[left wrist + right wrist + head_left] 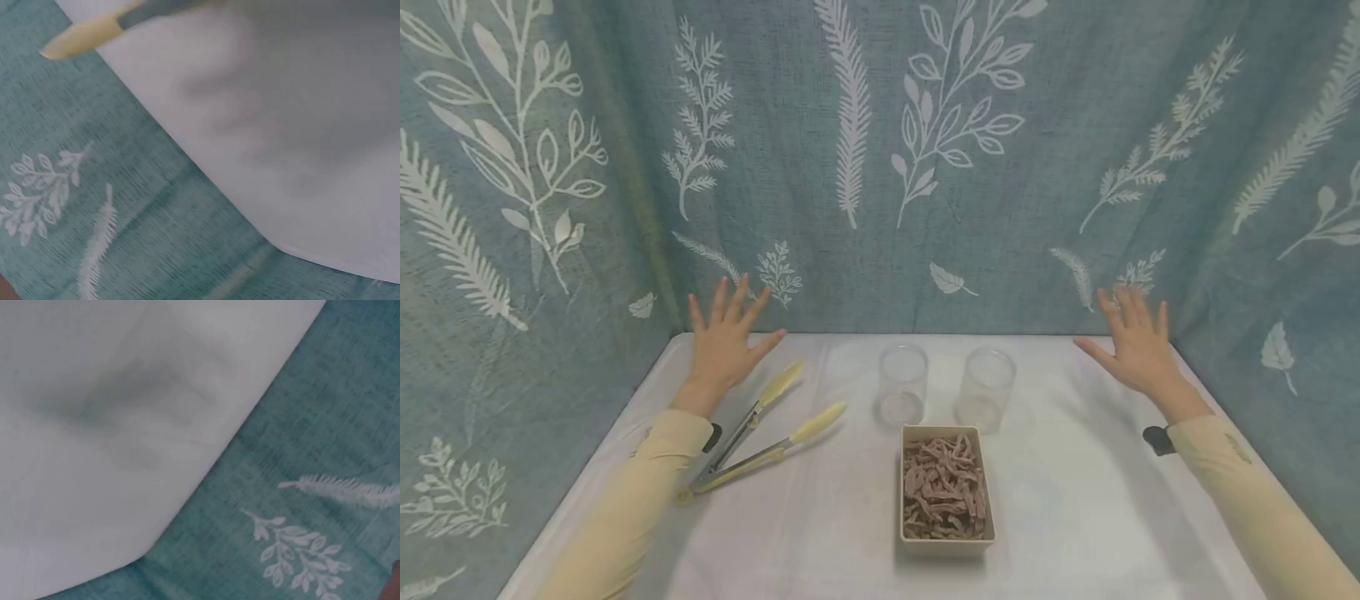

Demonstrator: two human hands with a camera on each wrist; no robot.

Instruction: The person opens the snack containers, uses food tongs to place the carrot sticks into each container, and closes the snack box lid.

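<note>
My left hand (722, 348) is held up over the table's far left part, fingers straight and spread, holding nothing. Beneath and beside it lie tongs (741, 450) with yellow handle tips, their arms spread apart; one yellow tip (84, 39) shows in the left wrist view. Over the far right part my right hand (1137, 350) is raised likewise, fingers spread and nothing in them. Two clear cylindrical cups (903, 375) (988, 379) stand side by side near the table's back. In front of them is a beige rectangular box (947, 547) filled with brownish, shrivelled strips (946, 490).
A white-covered table (820, 542) carries everything. A blue-green curtain (775, 150) with white leaf prints hangs behind it and along both sides. Shadows of the hands fall on the white surface in both wrist views.
</note>
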